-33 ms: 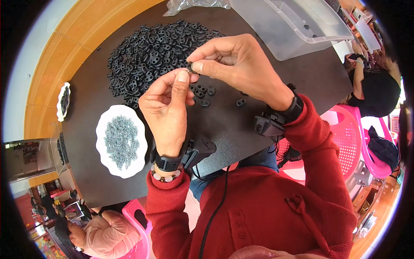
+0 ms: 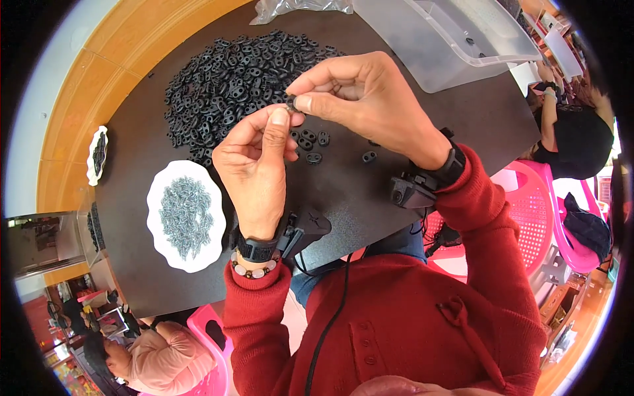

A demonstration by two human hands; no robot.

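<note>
My left hand (image 2: 254,155) and my right hand (image 2: 370,99) meet over the dark table, fingertips pinched together on a small black cord lock (image 2: 290,103). The fingers cover most of it, so its details are hard to make out. Behind my hands spreads a large heap of black oval cord locks (image 2: 218,86) with paired holes. Several loose cord locks (image 2: 314,158) lie just below my fingers, and a single one (image 2: 369,156) sits under my right wrist. Left of my left hand, a white scalloped plate (image 2: 156,218) holds a pile of small metal springs (image 2: 188,214).
A clear plastic bin (image 2: 429,59) stands at the far right, with a crumpled clear bag (image 2: 300,8) beside it. Another white dish (image 2: 92,158) is at the left edge. People sit at lower left (image 2: 165,353) and at right (image 2: 581,138), near pink chairs (image 2: 528,211).
</note>
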